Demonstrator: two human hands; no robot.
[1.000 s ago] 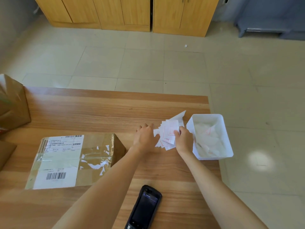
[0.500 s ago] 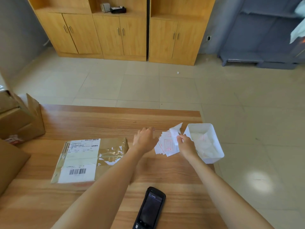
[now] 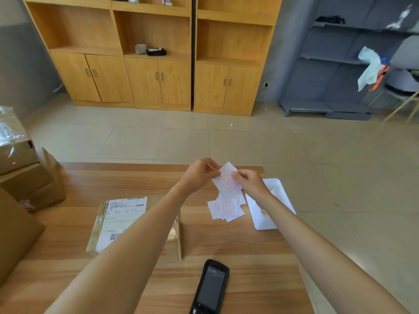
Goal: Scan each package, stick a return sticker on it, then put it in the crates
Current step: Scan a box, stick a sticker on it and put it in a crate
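A white return sticker (image 3: 227, 180) with red print is lifted above the wooden table (image 3: 238, 243). My left hand (image 3: 199, 174) pinches its upper left corner and my right hand (image 3: 250, 183) pinches its right edge. Below them a loose pile of the same stickers (image 3: 225, 208) lies on the table. A flat cardboard package (image 3: 120, 220) with a white shipping label and barcode lies under my left forearm. The black handheld scanner (image 3: 210, 288) lies screen up near the table's front edge.
A white plastic bin (image 3: 278, 191) stands at the table's right edge, partly behind my right arm. Several cardboard boxes (image 3: 29, 177) are stacked at the left. Wooden cabinets (image 3: 158, 82) and a grey shelf rack (image 3: 340, 64) stand across the tiled floor.
Both hands have lifted one sticker off the pile and hold it in the air. The head camera has tilted up, showing more of the room.
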